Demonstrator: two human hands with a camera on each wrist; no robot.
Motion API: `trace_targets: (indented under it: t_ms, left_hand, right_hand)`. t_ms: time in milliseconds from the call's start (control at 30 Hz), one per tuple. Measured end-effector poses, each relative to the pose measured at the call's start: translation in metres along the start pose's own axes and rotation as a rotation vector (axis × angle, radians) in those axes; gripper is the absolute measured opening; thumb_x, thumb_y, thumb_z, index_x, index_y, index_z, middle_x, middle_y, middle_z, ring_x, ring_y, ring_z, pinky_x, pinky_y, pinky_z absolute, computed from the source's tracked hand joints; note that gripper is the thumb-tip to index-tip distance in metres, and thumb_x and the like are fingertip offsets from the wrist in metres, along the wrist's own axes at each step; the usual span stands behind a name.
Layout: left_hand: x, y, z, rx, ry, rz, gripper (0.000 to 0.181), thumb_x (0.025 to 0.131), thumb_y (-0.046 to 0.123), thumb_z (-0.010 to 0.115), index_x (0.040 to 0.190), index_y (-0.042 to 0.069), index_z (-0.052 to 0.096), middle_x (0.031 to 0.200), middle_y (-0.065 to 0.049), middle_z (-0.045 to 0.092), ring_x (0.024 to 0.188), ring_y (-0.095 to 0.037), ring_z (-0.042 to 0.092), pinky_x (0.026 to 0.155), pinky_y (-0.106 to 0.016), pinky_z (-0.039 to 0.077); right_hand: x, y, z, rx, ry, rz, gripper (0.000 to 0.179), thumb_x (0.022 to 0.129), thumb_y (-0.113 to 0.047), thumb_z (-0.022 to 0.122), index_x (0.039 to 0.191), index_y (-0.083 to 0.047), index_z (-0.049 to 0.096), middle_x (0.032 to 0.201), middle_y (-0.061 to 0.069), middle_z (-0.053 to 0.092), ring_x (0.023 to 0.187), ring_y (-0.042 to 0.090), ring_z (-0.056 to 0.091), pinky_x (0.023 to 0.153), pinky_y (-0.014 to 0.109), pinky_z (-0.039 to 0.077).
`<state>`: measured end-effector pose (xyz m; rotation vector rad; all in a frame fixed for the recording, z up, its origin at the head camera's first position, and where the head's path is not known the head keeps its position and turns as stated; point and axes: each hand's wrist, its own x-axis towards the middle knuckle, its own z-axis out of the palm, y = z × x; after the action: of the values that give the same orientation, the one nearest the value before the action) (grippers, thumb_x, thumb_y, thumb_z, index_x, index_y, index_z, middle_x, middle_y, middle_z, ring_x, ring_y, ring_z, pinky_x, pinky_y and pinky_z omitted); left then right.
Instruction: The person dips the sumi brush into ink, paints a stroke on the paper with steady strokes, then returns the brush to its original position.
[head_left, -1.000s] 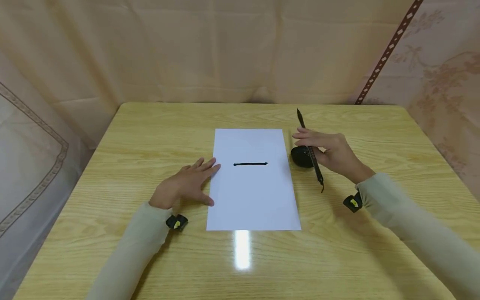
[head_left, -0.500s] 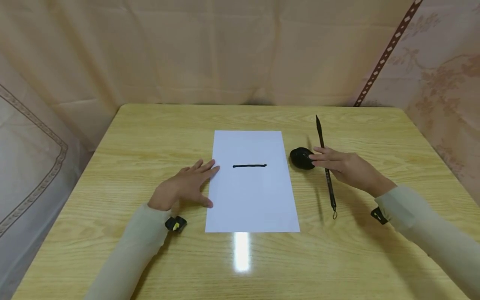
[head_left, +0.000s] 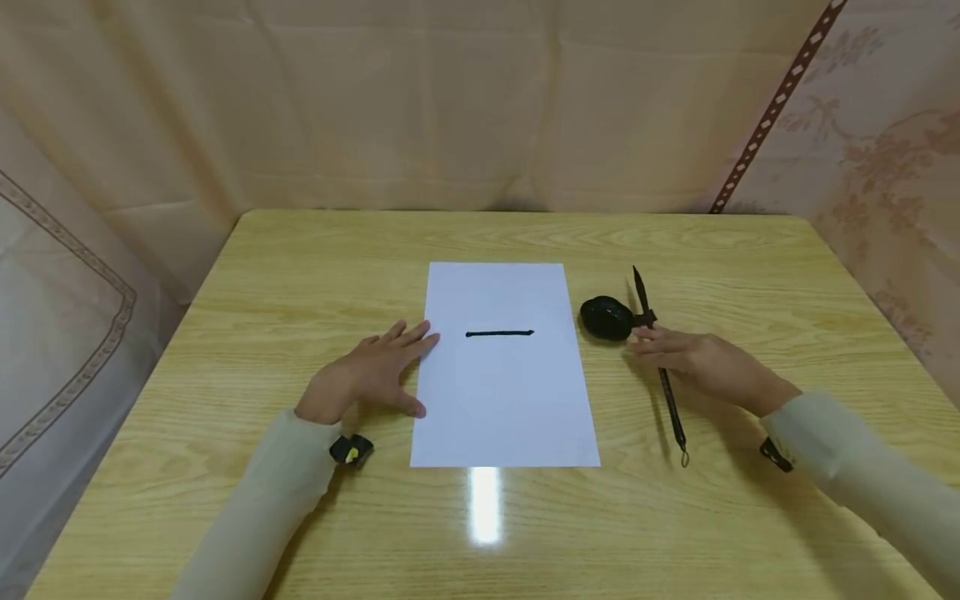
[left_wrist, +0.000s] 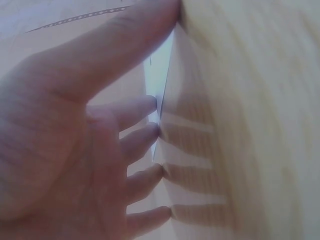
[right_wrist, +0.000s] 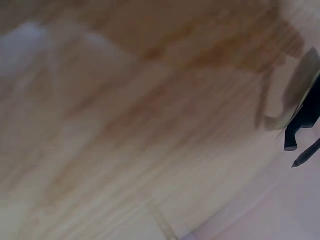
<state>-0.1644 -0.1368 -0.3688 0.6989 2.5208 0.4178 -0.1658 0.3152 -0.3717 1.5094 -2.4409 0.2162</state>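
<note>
My right hand pinches a black writing brush, its dark tip pointing away from me and its hanging loop toward me. Beside those fingertips is a glossy black oval ink dish with a short notched arm; the brush crosses this arm. In the right wrist view the brush tip shows near the dark hooked arm, while the hand itself is out of sight. My left hand rests with spread fingers at the left edge of a white paper sheet, which bears one black horizontal stroke.
Everything lies on a wood-grain table. Beige curtains hang behind its far edge, with patterned cloth on the right. A light reflection sits just below the paper.
My right hand has moved right and toward me with the brush, lowering it to the dish's arm, which was hidden behind the hand before. The left hand has stayed on the paper's edge.
</note>
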Motion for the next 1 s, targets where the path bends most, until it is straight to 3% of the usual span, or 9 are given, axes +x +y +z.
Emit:
trace_targets:
  t_ms: [67,200,300,433,567,667,733,900,1000]
  left_hand:
    - [0.000,0.000,0.001,0.000,0.002,0.001,0.102,0.077,0.040,0.077,0.154,0.011,0.016,0.161,-0.011,0.006,0.146,-0.041,0.000,0.113,-0.063,0.010]
    - [-0.001,0.000,0.001,-0.001,0.006,-0.004,0.102,0.077,0.039,0.078,0.154,0.012,0.017,0.161,-0.010,0.006,0.146,-0.041,0.000,0.113,-0.063,0.010]
    - [-0.001,0.001,0.000,-0.002,0.008,0.000,0.102,0.077,0.039,0.078,0.154,0.011,0.017,0.161,-0.010,0.006,0.146,-0.041,0.000,0.113,-0.063,0.011]
    - [0.000,0.000,0.000,-0.001,0.006,0.008,0.101,0.077,0.039,0.077,0.154,0.011,0.017,0.161,-0.011,0.006,0.146,-0.042,0.001,0.113,-0.064,0.011]
    - [-0.001,0.000,-0.001,0.004,0.005,0.006,0.101,0.078,0.039,0.077,0.154,0.011,0.016,0.161,-0.011,0.005,0.146,-0.041,0.000,0.113,-0.064,0.010]
    - [-0.001,0.001,-0.002,0.007,0.006,0.005,0.102,0.078,0.039,0.077,0.154,0.011,0.016,0.161,-0.010,0.005,0.146,-0.041,-0.001,0.113,-0.064,0.010]
    - [0.000,0.001,-0.002,0.006,0.006,0.005,0.102,0.078,0.040,0.077,0.154,0.011,0.016,0.161,-0.010,0.005,0.146,-0.041,-0.001,0.113,-0.064,0.010]
    - [0.000,0.001,-0.001,-0.005,0.004,0.004,0.102,0.077,0.039,0.077,0.154,0.010,0.016,0.161,-0.011,0.005,0.146,-0.041,-0.001,0.113,-0.064,0.009]
    - [-0.001,0.001,0.000,-0.010,0.003,0.003,0.102,0.077,0.039,0.077,0.154,0.010,0.017,0.161,-0.011,0.006,0.146,-0.041,-0.001,0.113,-0.064,0.009]
  right_hand:
    - [-0.002,-0.001,0.001,0.000,-0.009,0.010,0.059,0.061,0.021,0.070,0.115,-0.002,0.068,0.119,0.013,0.066,0.138,0.007,0.032,0.094,0.026,0.047]
    - [-0.006,-0.003,0.004,0.052,-0.041,0.041,0.051,0.069,0.017,0.064,0.116,-0.003,0.068,0.123,0.011,0.065,0.138,0.006,0.033,0.108,0.008,0.019]
    - [-0.007,-0.004,0.007,0.079,-0.044,0.033,0.028,0.097,-0.002,0.047,0.116,-0.002,0.067,0.124,0.013,0.064,0.139,0.003,0.030,0.108,0.004,0.012]
    - [-0.009,-0.003,0.011,0.070,-0.030,0.006,0.063,0.105,-0.028,0.011,0.114,-0.001,0.068,0.123,0.014,0.064,0.139,0.000,0.027,0.107,0.003,0.013]
    - [-0.009,-0.002,0.011,0.024,-0.036,-0.012,0.025,0.095,-0.001,0.051,0.112,-0.002,0.069,0.123,0.012,0.064,0.137,0.003,0.035,0.100,0.011,0.038]
    - [-0.009,-0.001,0.011,-0.004,-0.037,-0.030,0.049,0.065,0.015,0.069,0.111,-0.002,0.070,0.122,0.011,0.065,0.137,0.003,0.034,0.093,0.018,0.046]
    - [-0.009,-0.001,0.011,-0.010,-0.036,-0.042,0.051,0.062,0.014,0.072,0.110,-0.002,0.070,0.122,0.010,0.065,0.139,0.001,0.029,0.098,0.014,0.041]
    - [-0.009,0.000,0.011,-0.008,-0.034,-0.057,0.045,0.067,0.008,0.069,0.111,-0.001,0.070,0.122,0.010,0.065,0.140,0.000,0.024,0.108,0.006,0.021]
    - [-0.010,0.000,0.012,-0.015,-0.031,-0.061,0.027,0.092,-0.011,0.052,0.110,-0.001,0.070,0.122,0.010,0.065,0.139,0.002,0.028,0.108,0.007,0.019]
